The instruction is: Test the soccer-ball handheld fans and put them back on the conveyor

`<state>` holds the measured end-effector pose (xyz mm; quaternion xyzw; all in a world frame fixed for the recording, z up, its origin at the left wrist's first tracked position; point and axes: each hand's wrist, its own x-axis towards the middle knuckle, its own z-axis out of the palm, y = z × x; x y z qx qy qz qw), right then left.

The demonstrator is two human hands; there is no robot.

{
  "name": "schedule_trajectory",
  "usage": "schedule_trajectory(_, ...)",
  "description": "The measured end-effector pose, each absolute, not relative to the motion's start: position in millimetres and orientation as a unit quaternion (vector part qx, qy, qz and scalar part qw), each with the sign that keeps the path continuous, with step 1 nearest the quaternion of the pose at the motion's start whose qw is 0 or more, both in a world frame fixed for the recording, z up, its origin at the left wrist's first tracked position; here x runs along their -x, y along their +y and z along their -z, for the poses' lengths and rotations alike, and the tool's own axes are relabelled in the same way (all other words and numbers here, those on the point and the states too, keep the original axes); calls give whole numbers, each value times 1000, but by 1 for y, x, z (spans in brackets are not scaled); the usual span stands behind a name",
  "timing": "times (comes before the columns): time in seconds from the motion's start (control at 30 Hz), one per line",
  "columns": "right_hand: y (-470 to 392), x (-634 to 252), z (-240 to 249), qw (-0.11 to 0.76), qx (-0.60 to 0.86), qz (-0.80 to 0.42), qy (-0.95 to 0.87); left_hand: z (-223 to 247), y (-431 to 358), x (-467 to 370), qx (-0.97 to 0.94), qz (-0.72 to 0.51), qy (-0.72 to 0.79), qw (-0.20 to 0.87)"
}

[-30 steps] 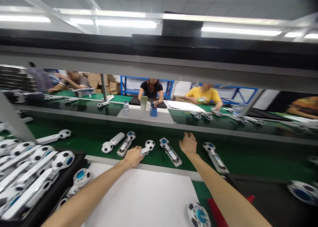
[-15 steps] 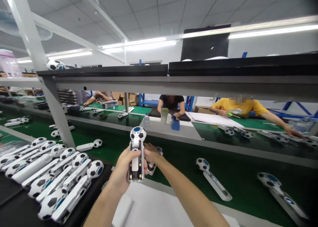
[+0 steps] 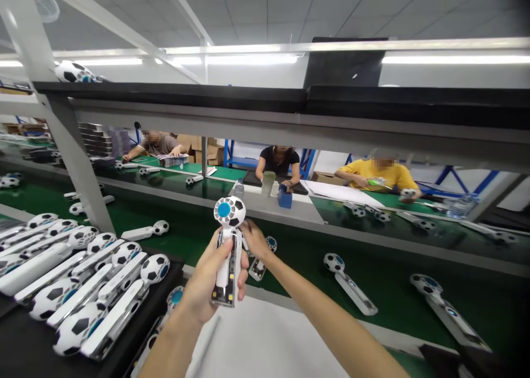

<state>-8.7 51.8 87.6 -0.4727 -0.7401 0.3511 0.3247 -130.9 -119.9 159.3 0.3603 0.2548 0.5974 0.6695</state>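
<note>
My left hand [image 3: 211, 273] is closed around a handheld device with a soccer-ball head [image 3: 229, 212]. The device is upright, its thumb-side face showing a white strip, a clear casing and a board with small yellow squares. Close behind its neck is my right hand [image 3: 255, 239], with its fingers curled and partly hidden; I cannot make out what they hold. Another such device [image 3: 259, 267] lies on the green belt just past my right wrist. A white sheet [image 3: 265, 334] is spread below both hands.
Rows of similar devices [image 3: 101, 289] lie on a black mat at left. More devices [image 3: 350, 287] rest on the belt [image 3: 302, 256] at right. A black-topped shelf [image 3: 186, 96] spans above. Across the belt, people sit working, one in a yellow shirt [image 3: 391, 174].
The held device has turned, so its blue round face now shows more. My view has shifted slightly. The person in yellow has drawn an arm back and now holds a ball-headed device.
</note>
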Motion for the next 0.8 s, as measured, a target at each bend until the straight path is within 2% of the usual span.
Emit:
schedule_trajectory(0.13, 17, -20, -114, 370, 479, -560, -565, -170, -130, 131, -346, -577, 178, 718)
schedule_trajectory(0.23, -18, -56, -130, 389, 451, -661, -456, -174, -137, 128, -316, -560, 136, 754)
schedule_trajectory(0.43, -92, -106, -140, 494, 398, -690, -348, -172, -149, 106, -276, -541, 137, 782)
schedule_trajectory(0.53, -118, -118, -140, 538, 313, -703, -344, -167, -153, 94, -297, -541, 142, 774)
schedule_trajectory(0.67, -134, -129, -141, 536, 179, -771, -294, -158, -153, 84, -268, -531, 118, 795)
schedule_trajectory(0.8, -139, -133, -143, 521, 116, -800, -273, -151, -151, 79, -242, -504, 98, 823)
